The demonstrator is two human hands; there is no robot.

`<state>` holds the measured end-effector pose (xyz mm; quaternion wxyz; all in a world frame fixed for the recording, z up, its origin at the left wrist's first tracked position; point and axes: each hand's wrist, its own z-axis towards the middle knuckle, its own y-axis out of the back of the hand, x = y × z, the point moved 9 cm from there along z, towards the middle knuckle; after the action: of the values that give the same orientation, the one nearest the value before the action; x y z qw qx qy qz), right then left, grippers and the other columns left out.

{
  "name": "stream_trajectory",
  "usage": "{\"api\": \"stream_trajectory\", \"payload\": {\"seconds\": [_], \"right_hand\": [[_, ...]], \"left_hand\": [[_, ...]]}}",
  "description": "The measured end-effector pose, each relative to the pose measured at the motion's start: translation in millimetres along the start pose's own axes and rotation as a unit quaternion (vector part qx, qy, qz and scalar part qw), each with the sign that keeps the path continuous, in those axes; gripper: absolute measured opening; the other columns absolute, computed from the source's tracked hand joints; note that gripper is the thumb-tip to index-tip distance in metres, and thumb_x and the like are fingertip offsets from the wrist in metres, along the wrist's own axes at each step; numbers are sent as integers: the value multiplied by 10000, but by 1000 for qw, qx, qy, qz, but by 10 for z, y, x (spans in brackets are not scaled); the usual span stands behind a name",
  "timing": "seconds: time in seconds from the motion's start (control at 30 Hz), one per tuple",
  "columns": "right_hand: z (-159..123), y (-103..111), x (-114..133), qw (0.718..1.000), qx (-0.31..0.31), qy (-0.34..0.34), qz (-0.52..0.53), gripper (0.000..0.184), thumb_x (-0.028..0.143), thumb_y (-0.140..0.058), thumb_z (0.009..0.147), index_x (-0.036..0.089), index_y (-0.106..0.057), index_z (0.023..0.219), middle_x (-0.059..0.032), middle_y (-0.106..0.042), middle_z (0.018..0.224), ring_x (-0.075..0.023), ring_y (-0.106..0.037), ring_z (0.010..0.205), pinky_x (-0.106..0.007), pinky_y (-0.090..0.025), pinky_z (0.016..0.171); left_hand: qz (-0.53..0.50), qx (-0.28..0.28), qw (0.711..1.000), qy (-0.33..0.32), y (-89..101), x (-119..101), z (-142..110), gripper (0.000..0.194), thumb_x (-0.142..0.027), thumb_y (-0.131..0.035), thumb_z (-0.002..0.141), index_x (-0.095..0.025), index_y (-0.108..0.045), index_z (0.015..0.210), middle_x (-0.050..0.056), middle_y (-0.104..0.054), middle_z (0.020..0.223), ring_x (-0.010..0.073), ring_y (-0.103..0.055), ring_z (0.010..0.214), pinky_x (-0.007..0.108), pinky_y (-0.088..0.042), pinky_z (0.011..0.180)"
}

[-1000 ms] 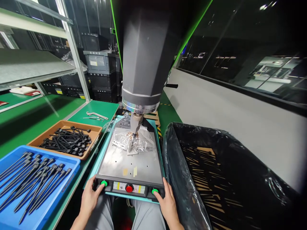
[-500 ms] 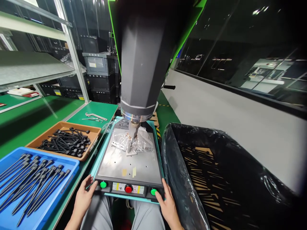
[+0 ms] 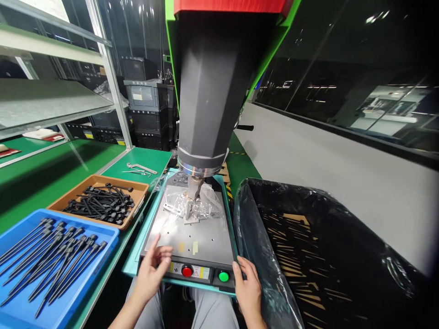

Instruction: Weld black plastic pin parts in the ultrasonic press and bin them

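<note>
My left hand [image 3: 151,272] is raised over the front left corner of the machine's base, fingers apart and holding nothing. It hides the left green button. My right hand [image 3: 247,285] rests at the base's front right edge, fingers extended, beside the right green button [image 3: 223,276]. A red button [image 3: 187,271] sits between the hands on the front panel. Behind them lies the metal work plate [image 3: 161,230] with small holes. Clear plastic film [image 3: 209,203] covers part of a metal fixture [image 3: 188,212] there. The machine's tapered dark head [image 3: 209,91] hangs above, its metal tip [image 3: 195,186] close over the fixture.
At left, a blue tray [image 3: 115,234] holds long black rods with thick heads. A brown tray [image 3: 146,188] behind it holds a pile of similar black parts. A wrench [image 3: 142,168] lies farther back. On the right stands a bin lined with black plastic [image 3: 254,237], containing many parts.
My left hand has left the left green button and moved right and up over the plate's edge. My right thumb has come off the right green button. The view has shifted slightly.
</note>
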<state>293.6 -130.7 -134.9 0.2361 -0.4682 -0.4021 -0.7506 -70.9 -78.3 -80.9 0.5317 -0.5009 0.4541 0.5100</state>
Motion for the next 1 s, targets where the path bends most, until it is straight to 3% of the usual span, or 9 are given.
{"api": "stream_trajectory", "payload": {"seconds": [0.07, 0.17, 0.3, 0.43, 0.57, 0.67, 0.8, 0.9, 1.0], "right_hand": [[56, -142, 263, 999, 23, 15, 21, 398, 511, -541, 874, 176, -675, 1043, -140, -674, 1077, -281, -653, 975, -421, -536, 879], [111, -576, 662, 987, 135, 39, 72, 349, 446, -516, 904, 180, -678, 1060, -129, -694, 1053, -261, -668, 963, -374, -571, 815], [221, -1056, 1111, 966, 213, 130, 63, 341, 303, -492, 903, 194, -652, 1183, -125, -636, 1228, -259, -618, 1106, -401, -537, 930], [465, -1338, 1329, 957, 204, 205, 21, 463, 255, -475, 886, 177, -544, 1337, -127, -483, 1424, -278, -424, 1337, -480, -354, 1119], [757, -1508, 1450, 959, 189, 212, 13, 563, 296, -433, 910, 187, -369, 1458, -109, -333, 1527, -275, -263, 1425, -510, -237, 1168], [957, -1593, 1566, 963, 197, 181, 40, 577, 361, -424, 919, 224, -329, 1472, -89, -339, 1523, -268, -261, 1425, -507, -233, 1165], [1180, -1626, 1842, 960, 191, 175, 109, 512, 408, -435, 899, 244, -447, 1384, -82, -440, 1446, -251, -357, 1371, -476, -264, 1144], [1312, -1641, 2024, 955, 182, 188, 138, 417, 411, -493, 840, 214, -608, 1189, -103, -551, 1312, -260, -469, 1265, -462, -300, 1117], [1400, -1655, 2116, 956, 181, 177, 146, 331, 407, -540, 785, 202, -670, 1009, -103, -617, 1176, -274, -538, 1154, -469, -360, 1064]], "left_hand": [[0, 87, 996, -16, -328, -34, 34, 842, -366, -658, 835, -281, -178, 1521, 155, -551, 1344, 261, -598, 1110, 411, -506, 916], [3, 136, 990, -46, -595, -88, 192, 908, -323, -650, 847, -369, -42, 1519, 123, -257, 1566, 286, -452, 1300, 429, -475, 969], [-7, 125, 988, -86, -688, -203, 443, 890, -301, -642, 850, -433, -50, 1501, 50, -118, 1610, 274, -363, 1369, 437, -435, 1021], [-3, 84, 989, -119, -643, -379, 501, 761, -290, -642, 841, -376, -250, 1487, 41, -174, 1598, 290, -342, 1378, 434, -451, 1010], [2, 70, 988, -136, -618, -543, 440, 747, -275, -656, 812, -335, -314, 1474, 57, -301, 1551, 298, -379, 1353, 450, -464, 1002], [-6, 65, 988, -139, -617, -604, 442, 747, -296, -648, 816, -322, -307, 1480, 66, -342, 1530, 302, -390, 1347, 450, -466, 1004], [-10, 70, 985, -155, -634, -666, 470, 733, -330, -628, 846, -334, -277, 1490, 73, -307, 1549, 305, -403, 1335, 427, -476, 985], [-16, 68, 987, -148, -627, -676, 485, 718, -335, -614, 864, -354, -263, 1489, 62, -294, 1554, 290, -406, 1335, 410, -470, 984], [-23, 70, 987, -143, -624, -677, 497, 724, -342, -615, 866, -334, -257, 1494, 82, -292, 1553, 289, -413, 1328, 401, -465, 976]]}}
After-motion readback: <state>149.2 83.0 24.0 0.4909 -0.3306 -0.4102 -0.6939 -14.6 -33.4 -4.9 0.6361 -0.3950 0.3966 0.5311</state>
